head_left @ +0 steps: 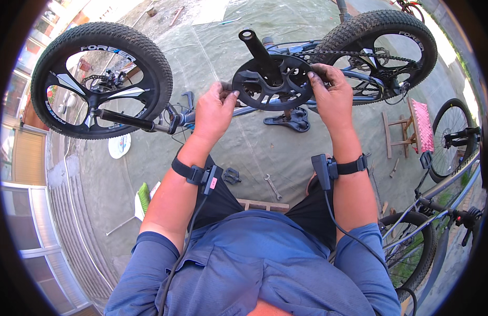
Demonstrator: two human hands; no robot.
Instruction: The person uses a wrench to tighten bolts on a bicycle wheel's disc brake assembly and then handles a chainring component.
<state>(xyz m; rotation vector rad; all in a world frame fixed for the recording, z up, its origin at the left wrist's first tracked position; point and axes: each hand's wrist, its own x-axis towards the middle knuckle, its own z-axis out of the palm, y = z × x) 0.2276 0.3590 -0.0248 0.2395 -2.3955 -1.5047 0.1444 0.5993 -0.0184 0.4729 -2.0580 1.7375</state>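
My left hand (216, 108) pinches the left rim of a black chainring guard (244, 97) between thumb and fingers. At its opposite rim, the thumb and fingers of my right hand (333, 95) also grip it. The guard belongs to a crankset whose black crank arm (257, 50) points up and away from me. The bicycle's blue frame (360, 79) lies behind it, and a chain (349, 54) runs toward the rear wheel (383, 58). The front wheel (101, 79) stands at the left. Below the crankset is the black saddle (291, 120). The crankset's mounting is hidden.
A pedal (232, 176) and a wrench (273, 187) lie on the green ground sheet near my legs. To the right are a wooden stool (404, 129) with a pink top and another bicycle (439, 189). A white round lid (119, 146) lies at the left.
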